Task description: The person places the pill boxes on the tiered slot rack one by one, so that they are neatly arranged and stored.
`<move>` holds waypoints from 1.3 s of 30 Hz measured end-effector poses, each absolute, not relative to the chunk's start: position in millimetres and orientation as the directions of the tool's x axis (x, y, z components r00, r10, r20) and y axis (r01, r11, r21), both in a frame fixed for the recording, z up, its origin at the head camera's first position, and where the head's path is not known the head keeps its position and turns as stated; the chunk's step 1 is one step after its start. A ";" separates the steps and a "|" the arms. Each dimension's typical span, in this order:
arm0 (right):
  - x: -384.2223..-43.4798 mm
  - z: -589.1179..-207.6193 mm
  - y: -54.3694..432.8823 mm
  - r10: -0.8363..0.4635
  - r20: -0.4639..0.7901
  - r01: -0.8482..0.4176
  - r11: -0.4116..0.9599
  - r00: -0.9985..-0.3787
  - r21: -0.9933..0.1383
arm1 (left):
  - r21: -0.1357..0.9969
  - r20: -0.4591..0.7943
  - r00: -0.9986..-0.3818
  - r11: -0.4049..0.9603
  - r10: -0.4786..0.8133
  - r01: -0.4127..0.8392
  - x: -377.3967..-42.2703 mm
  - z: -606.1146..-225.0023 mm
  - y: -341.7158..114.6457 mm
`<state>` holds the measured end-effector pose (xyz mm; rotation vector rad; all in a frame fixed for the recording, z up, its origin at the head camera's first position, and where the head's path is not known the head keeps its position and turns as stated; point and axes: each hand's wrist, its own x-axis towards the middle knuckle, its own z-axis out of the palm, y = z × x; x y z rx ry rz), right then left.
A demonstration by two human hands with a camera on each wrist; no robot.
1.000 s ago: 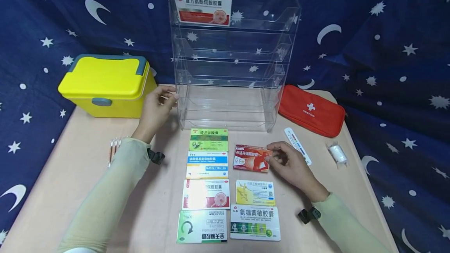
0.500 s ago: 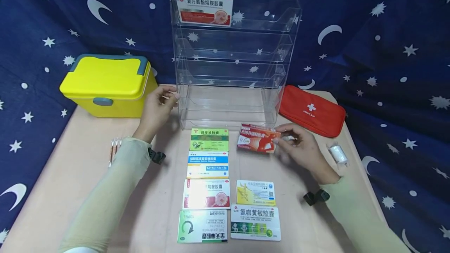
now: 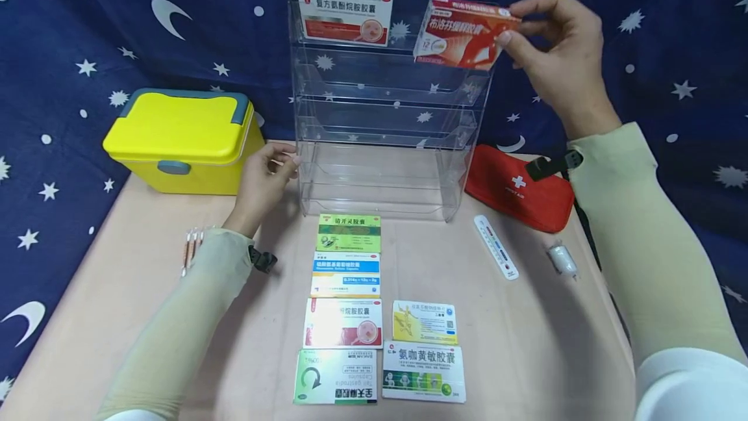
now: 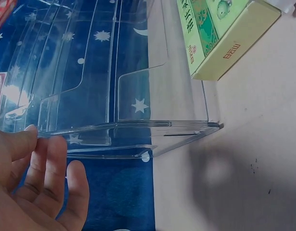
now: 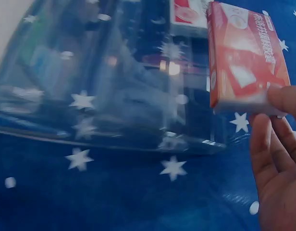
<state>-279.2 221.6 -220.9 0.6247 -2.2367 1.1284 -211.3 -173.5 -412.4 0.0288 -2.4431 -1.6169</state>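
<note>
My right hand (image 3: 561,57) pinches a red medicine box (image 3: 464,34) by its right end, in front of the top tier of the clear plastic rack (image 3: 388,210). In the right wrist view the red medicine box (image 5: 246,57) is tilted, with thumb and fingers at its lower end. A white and red medicine box (image 3: 345,15) stands upright in the top tier at the left. My left hand (image 3: 263,180) holds the rack's left side edge. In the left wrist view, thumb and fingers of the left hand (image 4: 42,178) pinch that edge.
Flat boxes lie before the rack: green (image 3: 349,234), blue and white (image 3: 345,275), several more nearer. A yellow case (image 3: 181,141) stands left, cotton swabs (image 3: 191,249) below it. At right are a red first-aid pouch (image 3: 514,190), a thermometer strip (image 3: 495,247) and a white roll (image 3: 562,260).
My right hand has lifted the red medicine box off the table and carried it up to the rack's top tier. The left hand has stayed at the rack's side.
</note>
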 end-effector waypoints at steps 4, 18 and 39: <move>-298.3 -201.1 209.0 -0.075 0.652 -0.573 0.560 -0.755 -0.599 | 0.914 0.164 -0.979 0.392 -0.124 0.104 -211.9 -412.4 -171.8; -331.2 -196.4 203.7 0.061 0.522 -0.396 0.578 -0.851 -0.714 | 0.916 0.160 -0.979 0.388 -0.123 0.101 -211.4 -410.1 -170.4; -350.3 -211.5 208.0 -0.003 0.434 -0.319 0.683 -0.901 -0.657 | 0.917 0.136 -0.982 0.392 -0.130 0.075 -210.8 -410.6 -173.0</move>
